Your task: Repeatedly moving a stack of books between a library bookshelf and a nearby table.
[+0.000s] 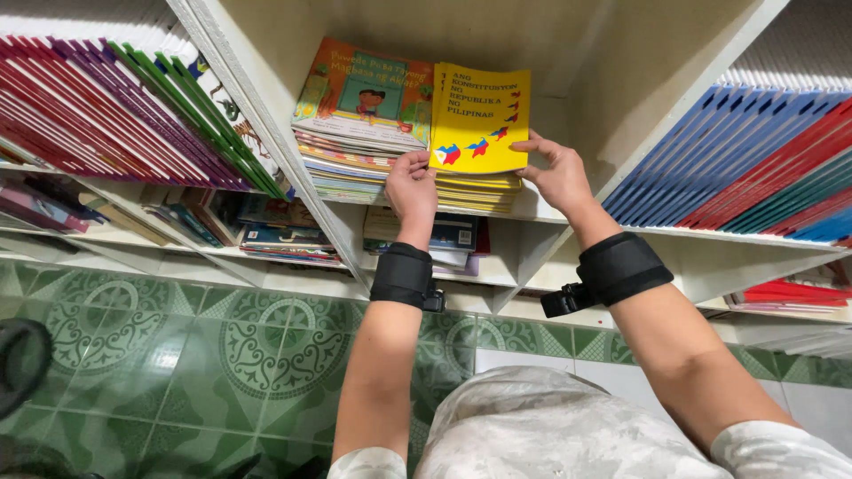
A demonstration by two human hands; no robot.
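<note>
A thin yellow booklet [480,115] lies on top of a stack of booklets [475,188] inside the middle cubby of a white shelf [266,142]. My left hand [411,191] pinches its lower left corner. My right hand [559,173] holds its lower right edge, fingers curled around it. Beside it on the left sits a second stack topped by a colourful picture book [364,93]. Both my wrists wear black straps.
Rows of upright thin books in red, purple and green [124,106] fill the left cubby; blue and red ones [745,160] fill the right. Lower cubbies hold flat piles of books [284,235]. Green patterned floor tiles [177,355] lie below.
</note>
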